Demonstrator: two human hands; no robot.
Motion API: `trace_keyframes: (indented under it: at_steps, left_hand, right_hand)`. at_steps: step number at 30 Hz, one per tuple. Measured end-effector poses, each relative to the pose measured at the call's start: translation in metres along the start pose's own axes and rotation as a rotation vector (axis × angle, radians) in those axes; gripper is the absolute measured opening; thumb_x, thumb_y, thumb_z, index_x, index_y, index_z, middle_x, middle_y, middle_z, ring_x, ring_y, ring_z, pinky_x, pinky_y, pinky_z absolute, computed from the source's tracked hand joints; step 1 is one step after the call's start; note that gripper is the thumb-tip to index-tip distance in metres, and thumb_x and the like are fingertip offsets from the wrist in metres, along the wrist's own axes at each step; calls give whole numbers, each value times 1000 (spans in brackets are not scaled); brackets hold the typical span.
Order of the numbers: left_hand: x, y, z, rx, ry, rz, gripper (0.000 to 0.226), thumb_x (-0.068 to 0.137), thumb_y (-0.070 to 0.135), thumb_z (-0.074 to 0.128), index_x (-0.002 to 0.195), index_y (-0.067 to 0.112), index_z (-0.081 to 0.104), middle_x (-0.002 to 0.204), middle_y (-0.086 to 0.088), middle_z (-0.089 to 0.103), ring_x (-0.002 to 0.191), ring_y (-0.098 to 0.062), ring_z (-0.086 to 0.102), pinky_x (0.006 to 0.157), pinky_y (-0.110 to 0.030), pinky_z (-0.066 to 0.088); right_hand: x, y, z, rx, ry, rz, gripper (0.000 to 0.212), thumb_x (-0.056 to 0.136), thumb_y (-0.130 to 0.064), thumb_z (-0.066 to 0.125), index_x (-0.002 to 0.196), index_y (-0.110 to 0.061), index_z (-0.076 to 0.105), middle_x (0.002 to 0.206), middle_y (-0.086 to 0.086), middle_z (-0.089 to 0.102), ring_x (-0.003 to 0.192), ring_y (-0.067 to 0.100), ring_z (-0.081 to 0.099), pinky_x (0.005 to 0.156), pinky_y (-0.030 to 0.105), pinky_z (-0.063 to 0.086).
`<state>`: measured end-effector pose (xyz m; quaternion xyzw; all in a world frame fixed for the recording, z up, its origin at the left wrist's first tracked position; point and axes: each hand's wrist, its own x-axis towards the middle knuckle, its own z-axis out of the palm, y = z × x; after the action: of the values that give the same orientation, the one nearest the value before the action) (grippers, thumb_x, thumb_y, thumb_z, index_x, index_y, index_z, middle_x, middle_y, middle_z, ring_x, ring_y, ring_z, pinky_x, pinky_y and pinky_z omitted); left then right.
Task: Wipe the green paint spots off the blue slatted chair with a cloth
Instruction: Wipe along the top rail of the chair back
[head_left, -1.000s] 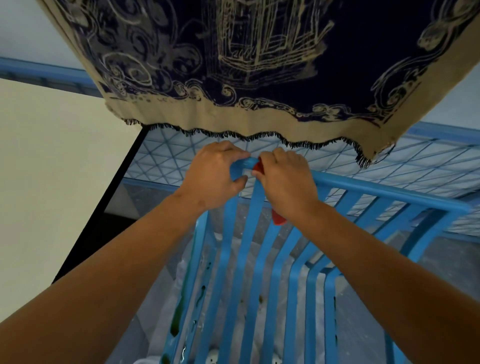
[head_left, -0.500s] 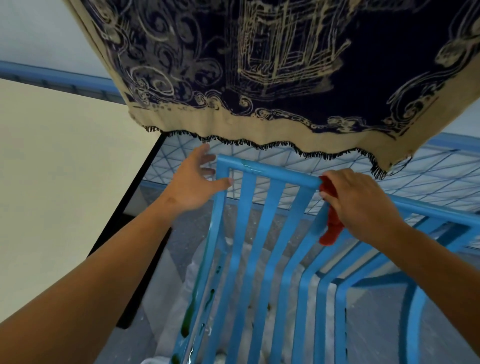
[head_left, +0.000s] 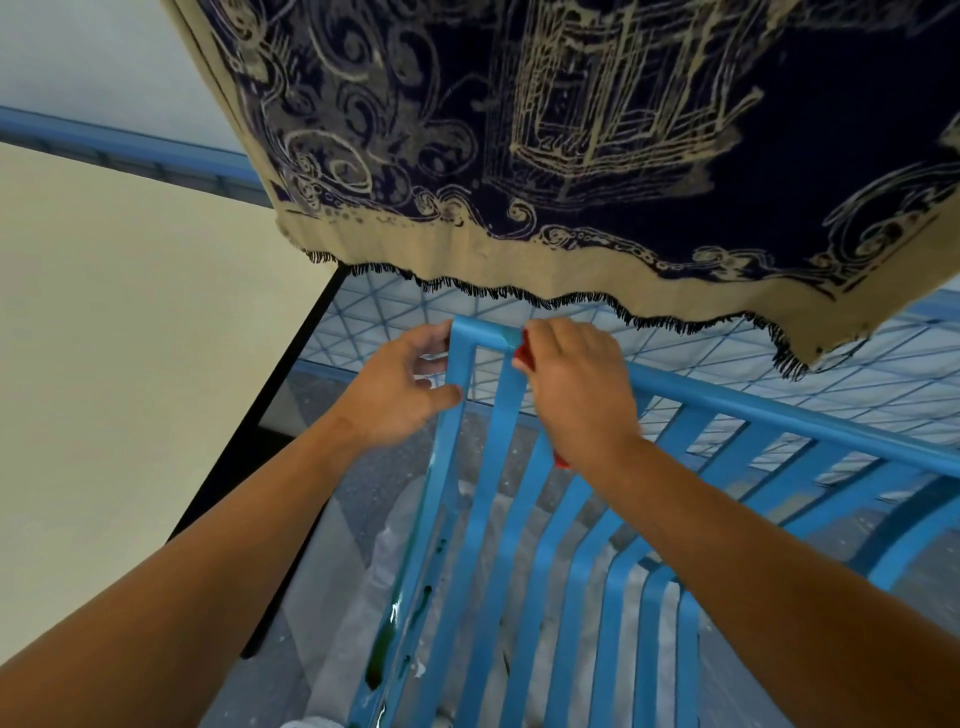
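Note:
The blue slatted chair (head_left: 519, 545) fills the lower middle, its top rail running from upper left to right. My right hand (head_left: 576, 389) grips a red cloth (head_left: 523, 353) and presses it on the top rail near the left corner; a bit of cloth also shows under the wrist. My left hand (head_left: 400, 389) holds the chair's left upright just below the corner, thumb in front and fingers behind. Dark green paint spots (head_left: 376, 660) sit low on the left upright, with smaller drips (head_left: 422, 603) beside them.
A dark blue and beige fringed hanging (head_left: 571, 156) droops just above the hands. A cream wall (head_left: 130, 364) with a black edge stands at the left. White sheeting (head_left: 363, 623) covers the floor under the chair. A blue grid fence (head_left: 779, 384) lies behind.
My right hand has slid the red cloth left along the top rail to the corner. My left hand now wraps the left upright more closely.

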<state>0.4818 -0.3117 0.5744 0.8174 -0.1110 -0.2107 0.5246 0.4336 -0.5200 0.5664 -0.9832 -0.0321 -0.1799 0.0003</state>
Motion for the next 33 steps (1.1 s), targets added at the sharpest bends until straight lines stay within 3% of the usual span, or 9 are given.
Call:
trace_keyframes:
  at_steps: [5,11,14,20,26,33]
  left_hand:
    - [-3,5,-1,27,-28,-5,72,80,5,74,144,31,51,134,12,62,123,-6,60,106,-43,51]
    - [-8,17,-2,111,-32,-8,81,76,20,72,150,31,43,140,11,58,124,-7,58,108,-40,47]
    - [-11,18,2,168,46,23,68,90,12,69,150,29,41,138,12,54,125,-5,53,106,-29,43]
    - [-6,22,3,87,92,-26,68,94,-6,54,154,18,34,144,7,52,126,-11,56,100,-30,50]
    - [-8,23,1,99,63,-21,72,91,-12,51,153,19,35,140,10,52,126,-10,55,107,-36,47]
    - [-10,21,-5,94,5,-12,88,86,-12,60,159,16,20,148,9,49,128,-6,54,101,-31,51]
  right_hand:
    - [14,-25,9,66,-4,-39,40,87,-17,72,125,-13,59,114,3,64,102,26,61,90,41,47]
    - [4,3,-9,134,-43,-60,37,97,-36,60,130,-19,57,112,0,64,96,27,61,86,41,47]
    - [-15,31,-18,112,-48,-16,36,97,-37,59,127,-19,59,110,0,66,94,27,62,88,41,49]
    - [-41,63,-27,105,8,54,34,92,-29,68,122,-13,66,107,3,69,89,29,64,85,44,53]
    - [-11,23,-23,138,-59,52,28,94,-35,62,113,-15,65,96,1,68,81,25,63,79,41,52]
    - [31,-36,-10,166,-134,5,31,100,-37,57,121,-16,60,110,4,66,98,28,62,86,41,49]
